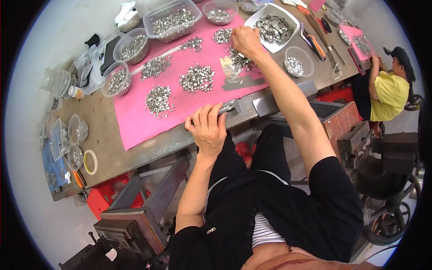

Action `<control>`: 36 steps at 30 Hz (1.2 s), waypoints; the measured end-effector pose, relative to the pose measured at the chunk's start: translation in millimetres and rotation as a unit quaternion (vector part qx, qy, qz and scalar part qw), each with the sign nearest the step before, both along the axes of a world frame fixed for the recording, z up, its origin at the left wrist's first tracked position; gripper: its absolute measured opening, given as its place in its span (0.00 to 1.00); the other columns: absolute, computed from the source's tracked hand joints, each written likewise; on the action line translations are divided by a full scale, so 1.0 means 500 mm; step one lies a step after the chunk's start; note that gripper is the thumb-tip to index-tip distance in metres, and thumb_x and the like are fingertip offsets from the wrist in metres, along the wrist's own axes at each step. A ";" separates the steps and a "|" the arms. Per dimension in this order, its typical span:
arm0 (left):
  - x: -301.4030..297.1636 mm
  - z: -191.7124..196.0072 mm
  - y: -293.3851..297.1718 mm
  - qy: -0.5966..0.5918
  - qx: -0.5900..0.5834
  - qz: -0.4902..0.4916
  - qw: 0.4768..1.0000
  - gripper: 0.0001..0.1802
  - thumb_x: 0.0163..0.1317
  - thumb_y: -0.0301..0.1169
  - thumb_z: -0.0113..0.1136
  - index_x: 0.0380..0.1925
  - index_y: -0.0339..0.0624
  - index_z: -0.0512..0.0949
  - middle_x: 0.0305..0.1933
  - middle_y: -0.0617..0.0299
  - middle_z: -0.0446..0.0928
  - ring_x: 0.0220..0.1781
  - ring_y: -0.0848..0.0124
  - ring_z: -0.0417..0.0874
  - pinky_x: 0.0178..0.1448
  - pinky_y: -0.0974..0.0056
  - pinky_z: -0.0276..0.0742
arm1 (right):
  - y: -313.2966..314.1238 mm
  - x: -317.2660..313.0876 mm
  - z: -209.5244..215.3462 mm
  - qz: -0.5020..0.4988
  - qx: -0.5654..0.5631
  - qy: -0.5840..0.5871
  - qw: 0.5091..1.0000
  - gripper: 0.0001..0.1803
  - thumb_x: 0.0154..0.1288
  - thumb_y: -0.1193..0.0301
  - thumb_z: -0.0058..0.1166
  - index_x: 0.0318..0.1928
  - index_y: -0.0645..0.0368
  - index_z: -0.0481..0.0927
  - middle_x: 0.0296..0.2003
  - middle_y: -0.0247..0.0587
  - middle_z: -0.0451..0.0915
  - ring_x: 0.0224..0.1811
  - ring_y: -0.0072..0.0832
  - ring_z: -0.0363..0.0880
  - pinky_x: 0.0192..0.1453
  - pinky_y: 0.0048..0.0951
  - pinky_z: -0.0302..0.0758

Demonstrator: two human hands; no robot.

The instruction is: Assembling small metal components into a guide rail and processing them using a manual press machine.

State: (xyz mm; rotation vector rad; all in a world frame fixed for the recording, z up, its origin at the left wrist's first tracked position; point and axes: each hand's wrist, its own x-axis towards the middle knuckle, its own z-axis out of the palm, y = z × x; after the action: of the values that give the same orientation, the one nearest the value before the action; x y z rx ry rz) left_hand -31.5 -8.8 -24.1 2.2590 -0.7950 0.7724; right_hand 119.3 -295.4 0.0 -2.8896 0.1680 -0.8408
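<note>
My hands at the pink mat (pixel 135 119), sorting small metal pieces.

Right hand (pixel 245 40) curls fingertips-down on the far pile (pixel 238 58): light, hard, slippery bits, best pinched singly. Left hand (pixel 208 128) lies spread, gripping the surface edge (pixel 153 148).

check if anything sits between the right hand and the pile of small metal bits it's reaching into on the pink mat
Nothing visible does. The right hand rests directly on the pile of metal bits at the far edge of the pink mat. The white tray lies beside it, not between them.
</note>
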 end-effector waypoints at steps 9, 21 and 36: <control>0.007 -0.001 0.006 -0.006 -0.010 0.007 1.000 0.22 0.59 0.36 0.71 0.54 0.50 0.81 0.50 0.64 0.78 0.54 0.65 0.77 0.66 0.52 0.57 | 0.167 -0.236 0.059 0.233 0.040 0.097 0.967 0.05 0.63 0.70 0.61 0.35 0.58 0.83 0.33 0.39 0.82 0.41 0.38 0.81 0.51 0.39 0.69; 0.006 -0.006 0.004 -0.002 -0.005 0.002 1.000 0.25 0.59 0.37 0.72 0.57 0.50 0.78 0.51 0.66 0.79 0.56 0.66 0.76 0.66 0.53 0.56 | 0.154 -0.234 0.031 0.312 0.118 0.050 0.941 0.06 0.60 0.72 0.65 0.35 0.61 0.86 0.30 0.42 0.82 0.31 0.39 0.81 0.36 0.36 0.76; 0.008 -0.006 0.005 -0.005 -0.012 -0.001 1.000 0.26 0.58 0.36 0.73 0.57 0.51 0.77 0.52 0.67 0.79 0.57 0.66 0.76 0.67 0.53 0.56 | 0.161 -0.240 0.044 0.296 0.195 0.122 0.927 0.10 0.62 0.68 0.65 0.40 0.62 0.85 0.32 0.47 0.82 0.34 0.43 0.83 0.40 0.40 0.77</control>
State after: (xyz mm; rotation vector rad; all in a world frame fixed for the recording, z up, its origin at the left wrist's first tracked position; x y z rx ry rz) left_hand -27.5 -6.4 -27.1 2.2340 -0.7888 0.7880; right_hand -0.9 -215.1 21.9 -2.4299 -0.4465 -0.2931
